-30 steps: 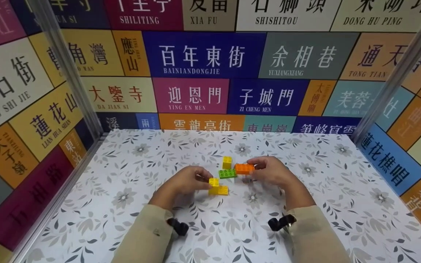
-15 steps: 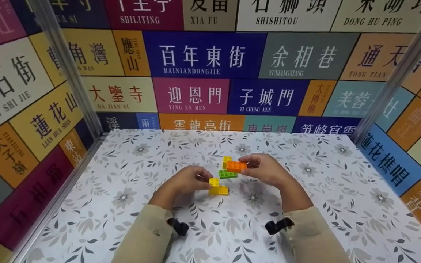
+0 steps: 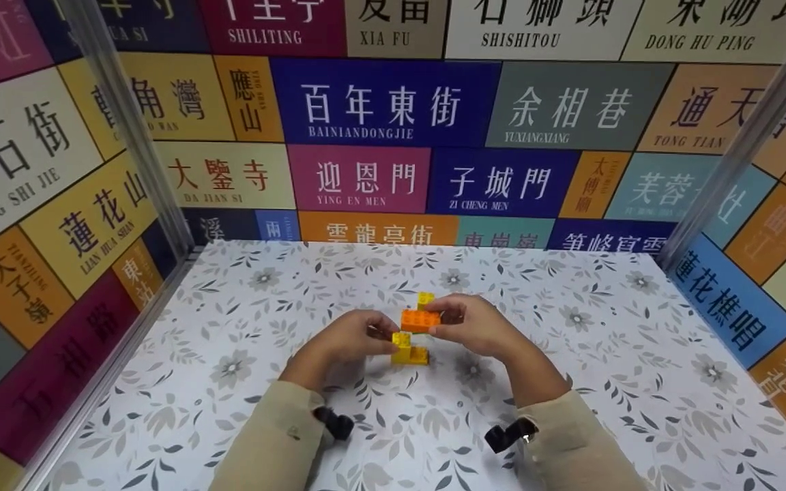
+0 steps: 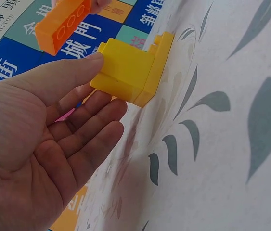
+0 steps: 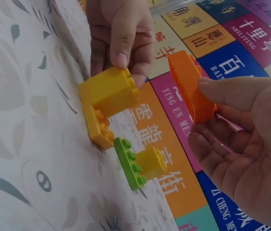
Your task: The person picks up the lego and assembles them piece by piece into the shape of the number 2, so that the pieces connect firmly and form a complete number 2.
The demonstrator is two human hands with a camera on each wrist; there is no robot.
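Note:
My left hand (image 3: pixel 346 335) pinches a tall yellow building block (image 3: pixel 401 349) by its upper part, thumb on one side and fingers behind. The tall block sits on one end of a flatter yellow brick (image 5: pixel 96 126) on the table, which leaves studs bare beside it. Between the thumb and fingers of my right hand (image 3: pixel 478 329) is an orange brick (image 3: pixel 420 320), raised off the table with its studs up. From the head it mostly covers a green brick (image 5: pixel 129 164). Behind the green brick stands another yellow block (image 3: pixel 425 298), partly overlapped by my right fingers.
The table (image 3: pixel 638 409) wears a white cover printed with grey leaves and flowers. Sign-covered walls (image 3: pixel 379 102) rise at the back and both sides, with clear posts (image 3: pixel 137 129) at the corners. Each sleeve carries a small black wrist camera (image 3: pixel 337 424).
My right hand has lifted the orange brick and carried it left, over the green brick and toward the yellow stack. My left hand stays in place on the yellow block.

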